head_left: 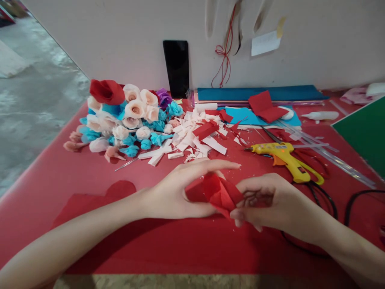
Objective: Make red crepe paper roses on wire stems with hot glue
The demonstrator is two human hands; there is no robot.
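Note:
Between my two hands is a red paper flower (pixel 219 192), its petals curled into a cup that faces up toward me. My left hand (pixel 177 190) curves round its left side, with the index finger stretched out above it and the thumb beneath. At the flower's right edge, my right hand (pixel 261 200) pinches a petal between thumb and fingers. Flat on the red table (pixel 168 249), left of my hands, lie red paper pieces (pixel 120 189), partly behind my left forearm. Beyond my right hand rests a yellow glue gun (pixel 282 154).
Finished paper flowers (pixel 132 108) are heaped at the back left, beside white and red paper scraps (pixel 195 132). A black phone (pixel 177 68) leans on the wall. Blue paper sheets (pixel 255 94), a white bottle (pixel 321 116), clear glue sticks (pixel 339 156) and a black cable (pixel 331 200) lie rightward.

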